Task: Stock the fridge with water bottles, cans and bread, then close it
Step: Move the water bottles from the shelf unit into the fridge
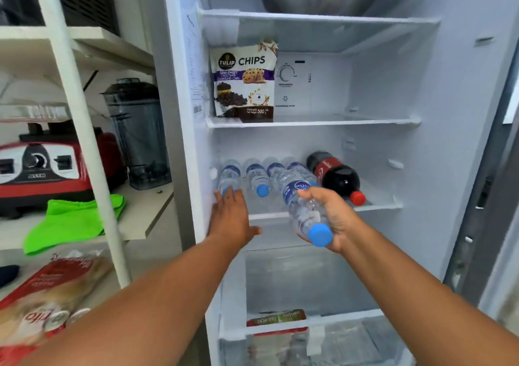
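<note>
The right hand [334, 219] wrapped its fingers around a water bottle [302, 205] at the fridge shelf [376, 207]. The left hand [231, 217], fingers flat together, touched the leftmost bottle [229, 174].

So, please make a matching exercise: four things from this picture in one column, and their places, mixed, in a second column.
Things:
1. chips bag
2. cola bottle
3. green cloth
4. blender jar

Places:
A. lying on the fridge's middle shelf, right of the water bottles
B. standing on the fridge's upper shelf, left side
C. standing on the rack outside, beside the fridge
D. lying on the rack, below the red blender base

Pairs: 1-B, 2-A, 3-D, 4-C
</note>
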Tool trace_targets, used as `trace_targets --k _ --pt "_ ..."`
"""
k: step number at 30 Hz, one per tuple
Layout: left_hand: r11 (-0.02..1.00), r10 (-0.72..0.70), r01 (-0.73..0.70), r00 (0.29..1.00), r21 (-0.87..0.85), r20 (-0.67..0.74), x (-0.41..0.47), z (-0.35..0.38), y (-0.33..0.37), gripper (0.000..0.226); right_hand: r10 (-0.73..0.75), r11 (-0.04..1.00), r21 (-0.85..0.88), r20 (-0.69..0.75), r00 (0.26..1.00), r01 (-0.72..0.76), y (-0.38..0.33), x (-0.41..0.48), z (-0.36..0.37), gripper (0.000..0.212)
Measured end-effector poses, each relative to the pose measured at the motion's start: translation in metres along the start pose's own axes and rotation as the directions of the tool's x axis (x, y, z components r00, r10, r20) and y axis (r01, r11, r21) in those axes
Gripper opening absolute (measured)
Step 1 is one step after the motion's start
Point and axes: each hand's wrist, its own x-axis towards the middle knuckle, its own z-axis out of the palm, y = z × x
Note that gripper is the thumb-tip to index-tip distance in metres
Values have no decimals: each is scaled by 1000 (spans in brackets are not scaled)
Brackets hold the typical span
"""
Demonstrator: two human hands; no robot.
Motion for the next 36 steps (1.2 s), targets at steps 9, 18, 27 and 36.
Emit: trace_targets --k 9,18,27,36 --pt "937 -72 13 985 350 157 3 39 5 102 -122 986 -97 162 979 138 -16 51 46 12" --pt "873 29 -92 990 478 138 7 46 -1 104 -443 778 -518 -49 895 356 -23 170 100 58" --pt "844 42 -118 987 523 156 12 52 -4 104 -596 576 -762 -144 790 295 -9 218 99 50" --pt "835 37 -113 988 538 149 9 49 -3 105 -607 -202 -820 534 589 535 27 182 58 58"
